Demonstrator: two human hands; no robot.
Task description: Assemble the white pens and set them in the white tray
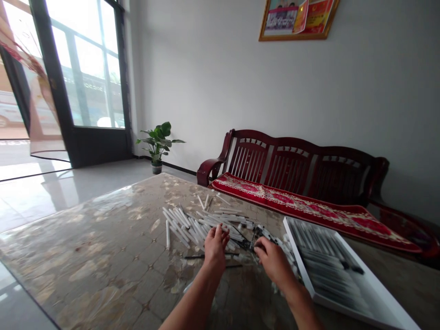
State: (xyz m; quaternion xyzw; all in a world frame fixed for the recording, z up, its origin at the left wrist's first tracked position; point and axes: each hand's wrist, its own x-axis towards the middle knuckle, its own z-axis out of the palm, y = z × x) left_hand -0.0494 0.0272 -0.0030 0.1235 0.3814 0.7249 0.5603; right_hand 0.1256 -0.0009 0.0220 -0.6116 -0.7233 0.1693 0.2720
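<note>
Over a heap of white translucent tubes [185, 224] on the patterned table, my left hand [216, 245] has its fingers drawn together at the tips; a small pale piece seems to be between them, too small to name. My right hand [270, 256] is closed at the right side of the heap, its fingertips by small black and clear parts [245, 244]. What it pinches cannot be made out. Dark thin rods [194, 257] lie near my left wrist. Right of my right hand, a white box [364, 263] holds rows of clear tubes with dark parts.
The table [113, 252] has a brown patterned cover. Behind it stands a dark red wooden bench [295, 160] with a red floral cover [275, 198]. A potted plant [157, 144] is on the floor by the wall, near a dark-framed glass door [99, 144] at the left.
</note>
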